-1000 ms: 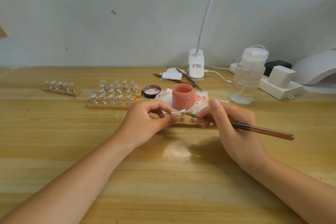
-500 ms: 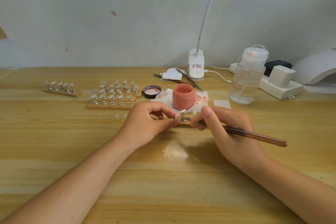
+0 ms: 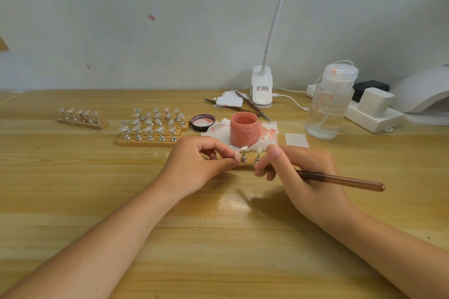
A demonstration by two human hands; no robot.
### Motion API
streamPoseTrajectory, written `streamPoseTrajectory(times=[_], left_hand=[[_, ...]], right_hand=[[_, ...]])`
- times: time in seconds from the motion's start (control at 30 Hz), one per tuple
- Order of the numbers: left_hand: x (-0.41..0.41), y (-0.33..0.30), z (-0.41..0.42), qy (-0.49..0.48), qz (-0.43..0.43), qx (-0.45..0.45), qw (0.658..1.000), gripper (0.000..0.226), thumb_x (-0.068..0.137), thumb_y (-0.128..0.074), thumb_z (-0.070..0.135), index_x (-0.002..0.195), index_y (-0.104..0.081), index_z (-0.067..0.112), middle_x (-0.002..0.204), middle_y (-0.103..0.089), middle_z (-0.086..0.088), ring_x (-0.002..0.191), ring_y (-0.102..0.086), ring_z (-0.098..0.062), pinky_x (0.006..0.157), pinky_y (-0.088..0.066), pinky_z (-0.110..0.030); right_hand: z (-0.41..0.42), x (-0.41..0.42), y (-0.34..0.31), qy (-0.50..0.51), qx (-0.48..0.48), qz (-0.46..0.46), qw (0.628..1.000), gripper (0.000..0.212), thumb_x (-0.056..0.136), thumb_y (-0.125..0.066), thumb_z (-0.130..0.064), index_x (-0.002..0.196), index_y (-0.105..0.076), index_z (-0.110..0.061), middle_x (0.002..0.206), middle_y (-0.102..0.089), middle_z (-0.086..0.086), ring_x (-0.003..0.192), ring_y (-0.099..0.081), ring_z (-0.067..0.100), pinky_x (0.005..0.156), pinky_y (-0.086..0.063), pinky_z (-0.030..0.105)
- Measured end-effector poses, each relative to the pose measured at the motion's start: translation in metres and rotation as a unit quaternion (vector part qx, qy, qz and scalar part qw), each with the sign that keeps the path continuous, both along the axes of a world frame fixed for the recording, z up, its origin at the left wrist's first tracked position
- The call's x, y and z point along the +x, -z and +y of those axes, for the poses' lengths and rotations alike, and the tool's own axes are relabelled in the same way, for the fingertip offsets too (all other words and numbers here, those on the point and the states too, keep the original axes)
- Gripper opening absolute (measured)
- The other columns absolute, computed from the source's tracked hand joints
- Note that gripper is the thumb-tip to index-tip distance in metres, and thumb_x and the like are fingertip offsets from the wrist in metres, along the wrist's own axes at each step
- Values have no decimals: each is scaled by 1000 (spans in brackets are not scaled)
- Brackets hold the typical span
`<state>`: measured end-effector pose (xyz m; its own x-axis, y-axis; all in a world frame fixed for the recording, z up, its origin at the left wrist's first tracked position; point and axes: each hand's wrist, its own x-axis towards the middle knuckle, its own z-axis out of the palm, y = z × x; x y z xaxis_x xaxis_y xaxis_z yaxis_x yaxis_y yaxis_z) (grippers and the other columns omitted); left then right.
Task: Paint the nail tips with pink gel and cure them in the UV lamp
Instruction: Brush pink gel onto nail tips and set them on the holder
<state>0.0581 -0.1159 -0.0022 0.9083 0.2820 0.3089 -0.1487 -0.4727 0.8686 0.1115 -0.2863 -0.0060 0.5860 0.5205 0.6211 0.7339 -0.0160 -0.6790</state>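
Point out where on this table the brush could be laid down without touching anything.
Free: the bare wood of the table between the forearms, and the near left corner in front of the nail stands. Crowded: around the gel jar, its lid, the stained tissue, and the back right by the clear bottle and power strip.

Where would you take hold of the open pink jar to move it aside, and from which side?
Grip the jar round its straight side wall, below the threaded neck, coming from the right. It stands upright and lidless, so a grasp from above risks fingers in the gel. The left hand and the small stands crowd its front, and the lid lies to its left.
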Motion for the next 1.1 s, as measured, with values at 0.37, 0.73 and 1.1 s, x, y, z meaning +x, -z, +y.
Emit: streamPoseTrajectory(times=[0.37,0.73,1.1], left_hand=[[1,2,1,-3,4,0,1000,14,65,-79,9,64,-70,19,45,-50,17,43,-39,2,46,-30,-6],[1,2,1,7,11,10,1000,13,66,-79,12,64,-69,19,44,-50,19,42,-39,3,45,-29,-6],[2,2,1,4,10,22,1000,14,67,-78,14,63,-67,21,44,-50,20,40,-40,2,45,-28,-5]], right_hand=[[2,1,-2,27,-28,-15,999,33,91,-50,-40,74,-69,-20,67,-65,-14,67,-62,1,58,-45,12],[1,0,0,-9,-10,20,1000,37,89,-43,-39,69,-69,-21,63,-66,-10,61,-62,1,57,-44,12],[2,3,-1,25,-15,-17,999,38,89,-43,-39,74,-71,-18,65,-66,-9,65,-62,4,57,-48,20]])
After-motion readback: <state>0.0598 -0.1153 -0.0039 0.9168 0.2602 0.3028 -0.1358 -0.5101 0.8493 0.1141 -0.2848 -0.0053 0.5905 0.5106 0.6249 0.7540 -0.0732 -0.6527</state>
